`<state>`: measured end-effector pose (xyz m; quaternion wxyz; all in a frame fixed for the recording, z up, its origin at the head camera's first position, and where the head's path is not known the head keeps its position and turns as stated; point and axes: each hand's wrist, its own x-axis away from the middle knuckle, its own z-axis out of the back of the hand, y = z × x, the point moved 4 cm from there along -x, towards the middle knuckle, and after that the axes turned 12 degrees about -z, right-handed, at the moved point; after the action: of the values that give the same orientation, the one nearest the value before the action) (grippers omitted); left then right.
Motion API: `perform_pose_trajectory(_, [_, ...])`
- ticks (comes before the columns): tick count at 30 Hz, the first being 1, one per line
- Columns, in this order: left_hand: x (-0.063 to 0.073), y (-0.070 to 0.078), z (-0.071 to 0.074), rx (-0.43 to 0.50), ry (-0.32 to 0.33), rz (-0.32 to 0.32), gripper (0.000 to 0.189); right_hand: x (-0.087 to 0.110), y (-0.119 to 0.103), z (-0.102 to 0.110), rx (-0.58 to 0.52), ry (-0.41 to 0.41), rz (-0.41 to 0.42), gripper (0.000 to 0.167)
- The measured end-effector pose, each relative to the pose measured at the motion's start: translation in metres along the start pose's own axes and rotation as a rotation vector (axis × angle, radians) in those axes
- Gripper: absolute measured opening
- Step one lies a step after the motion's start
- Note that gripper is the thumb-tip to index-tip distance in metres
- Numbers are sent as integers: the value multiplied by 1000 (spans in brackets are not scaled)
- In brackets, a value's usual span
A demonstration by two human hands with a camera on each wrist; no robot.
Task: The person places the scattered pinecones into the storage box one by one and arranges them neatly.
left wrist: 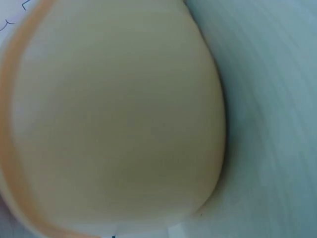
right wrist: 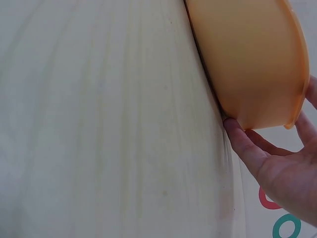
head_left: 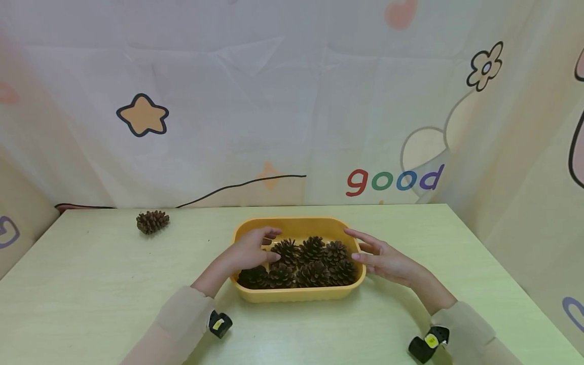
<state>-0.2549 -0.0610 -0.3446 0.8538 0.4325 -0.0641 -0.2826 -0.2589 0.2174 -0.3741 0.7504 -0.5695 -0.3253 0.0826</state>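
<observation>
A yellow plastic basin (head_left: pixel 301 294) holds several brown pine cones (head_left: pixel 313 274). Over the basin's left side is my left hand (head_left: pixel 248 251), its fingers loosely bent and its thumb above the cones, with nothing seen in its grasp. My right hand (head_left: pixel 388 261) is at the basin's right end, fingers stretched out and thumb at the rim. In the right wrist view, fingertips of the right hand (right wrist: pixel 287 173) lie against or very near the basin's end wall (right wrist: pixel 252 64). The left wrist view shows the basin's side (left wrist: pixel 119 114), but the left hand's fingers are out of sight.
A single pine cone (head_left: pixel 152 222) lies toward the back left of the pale wooden table (head_left: pixel 114 279). Behind the table hangs a light cloth (head_left: pixel 228 101) printed with a star, a flower and the word "good". Small black cameras are strapped to both wrists.
</observation>
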Motion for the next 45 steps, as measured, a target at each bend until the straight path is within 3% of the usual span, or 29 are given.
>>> perform_pose_trajectory(8, [10, 2, 12, -1, 46, -52, 49, 3, -1, -1, 5, 6, 6, 70])
perform_pose_trajectory(20, [28, 2, 39, 29, 173, -105, 50, -1, 1, 1, 7, 8, 7, 70])
perform_pose_trajectory(36, [51, -13, 71, 11, 299, -68, 51, 0, -1, 0, 13, 8, 0, 69])
perform_pose_trajectory(45, [68, -27, 85, -33, 329, -46, 53, 1, -1, 0, 12, 12, 4, 69])
